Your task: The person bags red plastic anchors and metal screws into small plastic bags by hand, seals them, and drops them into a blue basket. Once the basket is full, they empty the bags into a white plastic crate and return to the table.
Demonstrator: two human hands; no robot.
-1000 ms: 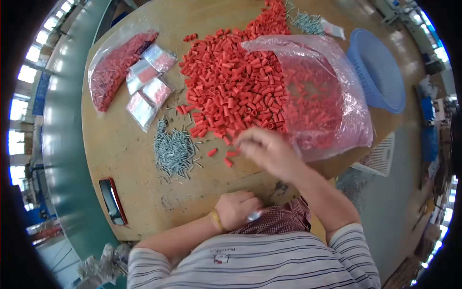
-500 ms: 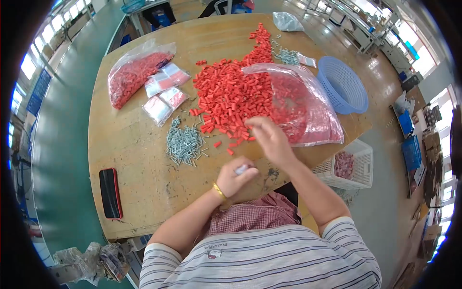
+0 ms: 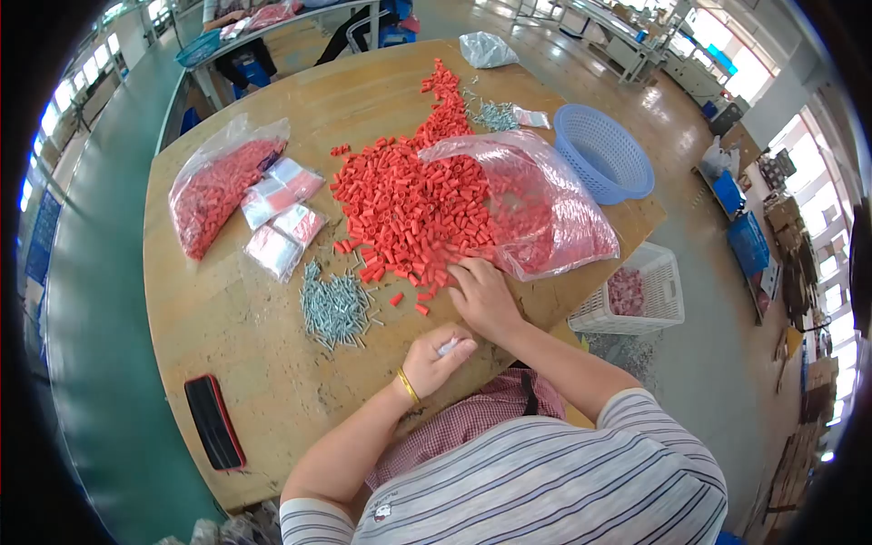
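Observation:
My left hand (image 3: 437,360), with a gold bracelet at its wrist, is curled closed near the front edge of the table. A small whitish, shiny bit shows between thumb and fingers; what it is I cannot make out. My right hand (image 3: 484,298) reaches to the near edge of a large pile of short red plastic tubes (image 3: 409,200), fingers stretched out and touching the pieces there. Whether a tube is between the fingertips is hidden. A heap of silver screws (image 3: 334,309) lies left of my hands. A clear plastic bag (image 3: 559,218) with red tubes inside lies right of the pile.
On the table (image 3: 282,363) are a bag of red tubes (image 3: 222,191), small filled packets (image 3: 282,195), a black phone with red edge (image 3: 215,422), a blue basket (image 3: 604,154), and more screws (image 3: 495,115). A white crate (image 3: 668,295) stands on the floor. A person sits beyond the table.
My right hand has come down and closer to my left hand, onto the edge of the red pile. The left hand stays closed. The whole view has shifted and turned slightly.

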